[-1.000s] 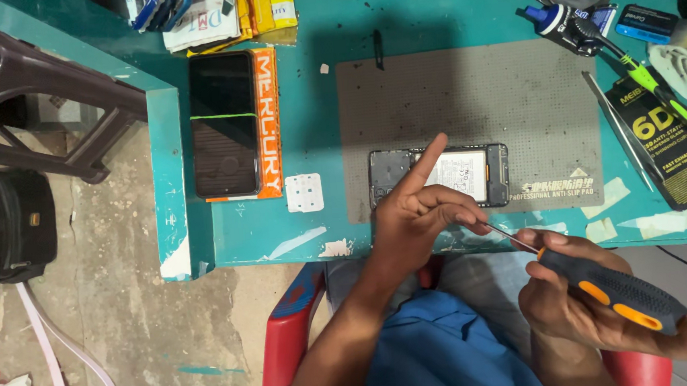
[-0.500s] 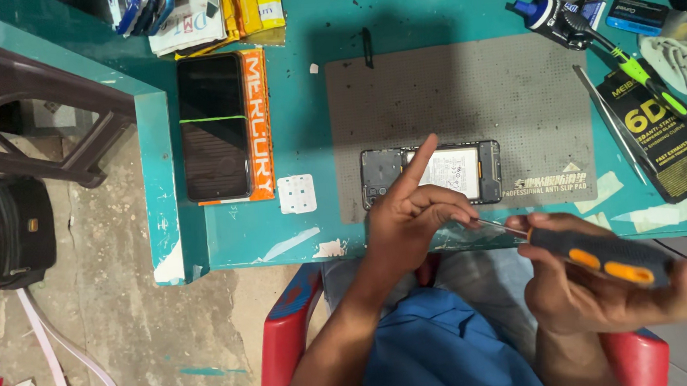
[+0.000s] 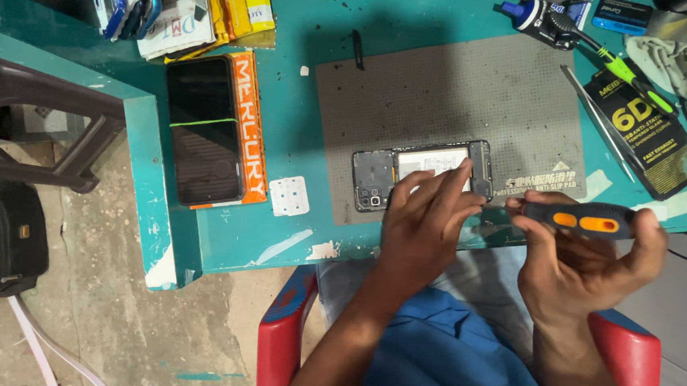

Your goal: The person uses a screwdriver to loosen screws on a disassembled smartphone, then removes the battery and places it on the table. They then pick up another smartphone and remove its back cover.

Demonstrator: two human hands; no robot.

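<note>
An opened phone (image 3: 375, 179) with its back cover off lies on a grey work mat (image 3: 450, 105) on the teal table. My left hand (image 3: 430, 223) rests its fingertips on the phone's near edge, fingers spread over the lower right part. My right hand (image 3: 582, 261) grips a dark screwdriver with orange inlays (image 3: 583, 220), held level just off the table's near edge, its tip pointing left toward the phone and hidden behind my fingers.
A second dark phone (image 3: 204, 130) lies on an orange box at the left. A small white card (image 3: 289, 195) sits beside it. Tweezers (image 3: 596, 123), a green-handled tool (image 3: 634, 80), a black packet (image 3: 645, 127) and bottles crowd the right. A red chair (image 3: 285, 342) is below me.
My left index finger, earlier raised and pointing up, has come down onto the phone. The right hand with the screwdriver has moved up and left, closer to the phone.
</note>
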